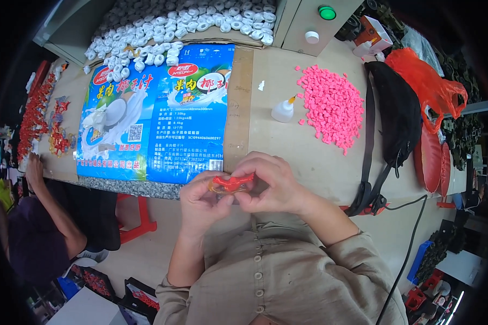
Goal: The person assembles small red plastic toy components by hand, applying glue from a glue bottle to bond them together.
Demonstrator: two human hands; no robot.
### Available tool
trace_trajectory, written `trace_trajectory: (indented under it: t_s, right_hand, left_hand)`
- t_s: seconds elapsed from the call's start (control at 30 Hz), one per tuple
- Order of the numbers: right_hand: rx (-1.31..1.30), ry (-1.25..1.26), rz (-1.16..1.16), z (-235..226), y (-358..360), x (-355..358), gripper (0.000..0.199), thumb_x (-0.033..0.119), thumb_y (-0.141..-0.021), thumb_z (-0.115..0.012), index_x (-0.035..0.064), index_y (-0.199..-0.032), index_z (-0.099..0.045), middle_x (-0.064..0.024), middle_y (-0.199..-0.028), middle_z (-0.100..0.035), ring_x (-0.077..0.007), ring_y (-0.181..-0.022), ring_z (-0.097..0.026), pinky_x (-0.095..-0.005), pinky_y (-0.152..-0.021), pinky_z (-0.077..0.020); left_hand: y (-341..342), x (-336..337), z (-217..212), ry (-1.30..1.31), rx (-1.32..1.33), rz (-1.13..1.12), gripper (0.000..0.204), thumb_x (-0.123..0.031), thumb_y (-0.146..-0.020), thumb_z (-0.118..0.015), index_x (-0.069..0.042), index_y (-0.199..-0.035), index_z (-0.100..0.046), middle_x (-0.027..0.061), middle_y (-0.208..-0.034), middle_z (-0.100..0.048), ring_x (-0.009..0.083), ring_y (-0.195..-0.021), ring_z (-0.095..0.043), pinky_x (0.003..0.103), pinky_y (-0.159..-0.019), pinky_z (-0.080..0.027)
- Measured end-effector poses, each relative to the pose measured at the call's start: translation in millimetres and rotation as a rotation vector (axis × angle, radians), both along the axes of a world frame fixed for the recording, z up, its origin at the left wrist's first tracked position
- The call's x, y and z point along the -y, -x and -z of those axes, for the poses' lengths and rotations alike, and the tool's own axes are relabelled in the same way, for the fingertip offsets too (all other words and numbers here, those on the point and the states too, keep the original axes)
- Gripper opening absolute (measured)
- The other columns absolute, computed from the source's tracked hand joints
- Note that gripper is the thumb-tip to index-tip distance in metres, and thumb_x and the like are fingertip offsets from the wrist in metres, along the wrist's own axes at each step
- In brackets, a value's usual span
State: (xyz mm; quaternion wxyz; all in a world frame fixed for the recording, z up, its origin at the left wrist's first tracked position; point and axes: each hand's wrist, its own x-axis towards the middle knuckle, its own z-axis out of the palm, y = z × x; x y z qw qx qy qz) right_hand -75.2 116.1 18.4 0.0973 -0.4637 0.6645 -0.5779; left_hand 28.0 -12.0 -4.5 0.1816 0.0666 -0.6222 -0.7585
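Red tops the small glossy piece [233, 183], with translucent amber below

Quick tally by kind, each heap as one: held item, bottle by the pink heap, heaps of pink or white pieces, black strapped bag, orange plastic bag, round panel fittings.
Red item, in left hand and right hand: 1
White bottle: 1
Pink heap: 1
White heap: 1
Black bag: 1
Orange bag: 1
Green fitting and white fitting: 2
Total: 8

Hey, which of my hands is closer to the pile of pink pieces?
Right. Your right hand is toward you and left of the pink pile; your left hand is farther left, across the red piece.
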Motion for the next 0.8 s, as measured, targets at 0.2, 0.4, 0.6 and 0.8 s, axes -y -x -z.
trace_trajectory:
  t_s: [0.2,0.4,0.6,0.8]
  right_hand:
    - [0.009,0.018,-0.031,3.7,-1.1,-1.4,0.028,0.007,-0.058,-0.066,0.0051,-0.083,-0.053,-0.0041,-0.076,-0.053,-0.0096,-0.048,-0.048,-0.0213,-0.043,-0.0405]
    - [-0.026,0.036,-0.014,4.6,-2.1,-1.1,0.029,0.008,-0.057,-0.066,0.0059,-0.082,-0.052,-0.0035,-0.073,-0.052,-0.0106,-0.047,-0.048,-0.0220,-0.042,-0.0405]
    - [-0.085,0.074,0.013,4.0,-2.1,2.4,0.030,0.007,-0.055,-0.065,0.0066,-0.081,-0.051,-0.0032,-0.070,-0.052,-0.0118,-0.047,-0.048,-0.0224,-0.042,-0.0404]
    - [-0.100,0.101,0.026,3.4,-1.0,4.1,0.030,0.005,-0.054,-0.065,0.0061,-0.080,-0.050,-0.0039,-0.072,-0.052,-0.0119,-0.046,-0.048,-0.0220,-0.040,-0.0397]
  left_hand:
    - [-1.0,2.1,-1.0,0.033,0.042,0.028,0.024,0.005,-0.060,-0.062,0.002,-0.083,-0.060,0.0087,-0.086,-0.058,0.0151,-0.079,-0.055,0.025,-0.069,-0.044]
    - [-1.7,-2.9,2.9,0.135,0.021,-0.047,0.021,-0.002,-0.060,-0.064,0.001,-0.081,-0.061,0.0086,-0.083,-0.059,0.0155,-0.076,-0.056,0.025,-0.066,-0.045]
    - [-2.7,-3.0,5.2,0.262,0.037,-0.099,0.022,-0.013,-0.060,-0.067,-0.001,-0.078,-0.061,0.0094,-0.079,-0.060,0.0174,-0.070,-0.058,0.025,-0.062,-0.045]
    - [0.7,-0.8,2.2,0.385,-0.005,-0.106,0.023,-0.017,-0.062,-0.067,-0.002,-0.078,-0.061,0.0098,-0.076,-0.060,0.0178,-0.068,-0.058,0.025,-0.060,-0.046]
